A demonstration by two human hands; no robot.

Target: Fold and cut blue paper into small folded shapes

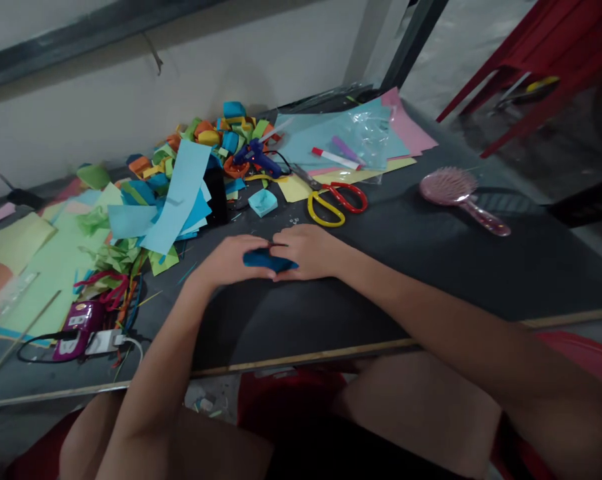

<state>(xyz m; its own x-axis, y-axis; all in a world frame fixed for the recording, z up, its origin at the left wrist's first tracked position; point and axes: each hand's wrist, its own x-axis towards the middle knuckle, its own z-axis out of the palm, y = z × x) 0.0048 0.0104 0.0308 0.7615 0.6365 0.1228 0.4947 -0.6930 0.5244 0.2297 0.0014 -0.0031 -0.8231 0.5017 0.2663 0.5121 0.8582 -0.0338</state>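
Observation:
My left hand [231, 261] and my right hand [308, 250] meet on the dark table [431, 267], both closed on a folded blue paper piece [268, 260] pressed between their fingers. Just beyond the hands lies a small light-blue folded paper [263, 201]. Yellow and red scissors [337, 202] lie to the right of it. A blue glue gun [258, 157] rests farther back among a heap of coloured folded papers [215, 137].
Loose blue and green paper sheets [173, 200] cover the left side, with a purple device [78, 327] and cable near the front edge. A pink hairbrush [458, 193] lies at right. Paper sheets, a plastic bag and markers [338, 159] lie at the back. A red chair [545, 60] stands beyond.

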